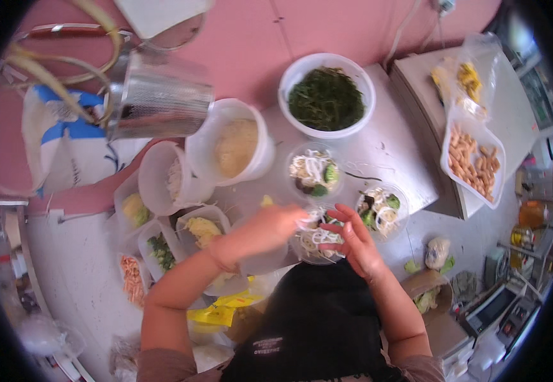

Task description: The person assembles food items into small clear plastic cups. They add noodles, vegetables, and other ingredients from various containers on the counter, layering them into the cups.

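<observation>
Across the middle of the scene, a metallic surface [420, 175] is carrying the whole spread. At its far edge a big white tub [327, 134] is holding a heap of dark green strands, and to its left a slightly smaller tub [264, 153] is showing pale yellowish contents. Down in size now: three clear round bowls are sitting close together, the far bowl [286, 167], the right bowl [406, 219] and the near bowl [318, 261], all carrying white strips. Over the near bowl both hands are working! The right hand [360, 248] is hanging at its right side, fingers spreading apart; the left hand [283, 224] is reaching in from the left, fingers bunching together (too blurred to tell whether they're gripping anything). Smallest of all, a broccoli floret [330, 173] is resting in the far bowl.
</observation>
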`<state>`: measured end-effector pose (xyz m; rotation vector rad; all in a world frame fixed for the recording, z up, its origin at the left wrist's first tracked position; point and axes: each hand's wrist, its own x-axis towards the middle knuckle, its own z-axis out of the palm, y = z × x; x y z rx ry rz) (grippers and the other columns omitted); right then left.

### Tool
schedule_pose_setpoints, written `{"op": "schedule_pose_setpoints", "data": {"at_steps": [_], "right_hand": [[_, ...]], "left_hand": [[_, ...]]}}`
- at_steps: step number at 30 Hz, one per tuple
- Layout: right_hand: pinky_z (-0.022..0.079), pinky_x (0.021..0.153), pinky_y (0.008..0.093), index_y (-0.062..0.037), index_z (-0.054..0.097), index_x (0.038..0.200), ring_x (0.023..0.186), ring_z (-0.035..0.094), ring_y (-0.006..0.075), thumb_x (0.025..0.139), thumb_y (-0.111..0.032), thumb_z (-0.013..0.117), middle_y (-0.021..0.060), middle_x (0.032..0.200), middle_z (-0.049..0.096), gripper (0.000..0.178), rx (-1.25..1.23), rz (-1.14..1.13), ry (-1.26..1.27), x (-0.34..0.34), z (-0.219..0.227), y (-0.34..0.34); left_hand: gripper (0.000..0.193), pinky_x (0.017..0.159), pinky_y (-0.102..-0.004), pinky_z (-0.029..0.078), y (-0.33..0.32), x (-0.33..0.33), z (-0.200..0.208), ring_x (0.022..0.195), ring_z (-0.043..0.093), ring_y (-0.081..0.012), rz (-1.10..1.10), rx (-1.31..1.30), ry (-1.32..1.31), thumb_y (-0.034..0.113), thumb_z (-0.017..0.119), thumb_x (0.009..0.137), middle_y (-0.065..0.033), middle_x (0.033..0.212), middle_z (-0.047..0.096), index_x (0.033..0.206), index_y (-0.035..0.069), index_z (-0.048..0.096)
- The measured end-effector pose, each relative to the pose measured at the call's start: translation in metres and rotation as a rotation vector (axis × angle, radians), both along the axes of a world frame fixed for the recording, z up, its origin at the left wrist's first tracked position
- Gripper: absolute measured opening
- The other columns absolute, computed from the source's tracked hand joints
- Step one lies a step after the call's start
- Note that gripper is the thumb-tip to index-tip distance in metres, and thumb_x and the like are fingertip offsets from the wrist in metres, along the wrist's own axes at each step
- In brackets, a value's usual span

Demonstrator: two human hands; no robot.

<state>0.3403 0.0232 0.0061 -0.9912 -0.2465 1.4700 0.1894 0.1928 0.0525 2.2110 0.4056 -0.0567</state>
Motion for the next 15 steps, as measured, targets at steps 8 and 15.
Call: {"op": "schedule_pose_setpoints", "data": {"at_steps": [8,15], "right_hand": [[0.027,0.037,0.0180,-0.0087,0.054,0.086,0.051,0.041,0.0059,0.092,-0.023,0.050,0.0004,0.073,0.055,0.016,-0.172,-0.367,0.383,0.028,-0.005,-0.009],[0.039,0.070,0.0224,-0.0038,0.056,0.092,0.078,0.050,0.0091,0.094,-0.020,0.048,0.0027,0.087,0.056,0.018,-0.182,-0.317,-0.563,0.093,-0.022,-0.035]], "left_hand": [[0.042,0.080,-0.0393,0.047,0.025,-0.060,0.049,0.092,0.059,-0.0331,0.468,0.340,0.210,0.022,0.067,0.077,-0.0146,0.105,0.059,0.113,0.006,0.055],[0.059,0.076,-0.0389,0.049,0.082,-0.176,-0.011,0.091,0.060,-0.0334,0.473,0.697,0.480,0.003,0.060,0.074,-0.0149,0.113,0.056,0.130,0.012,0.043]]}}
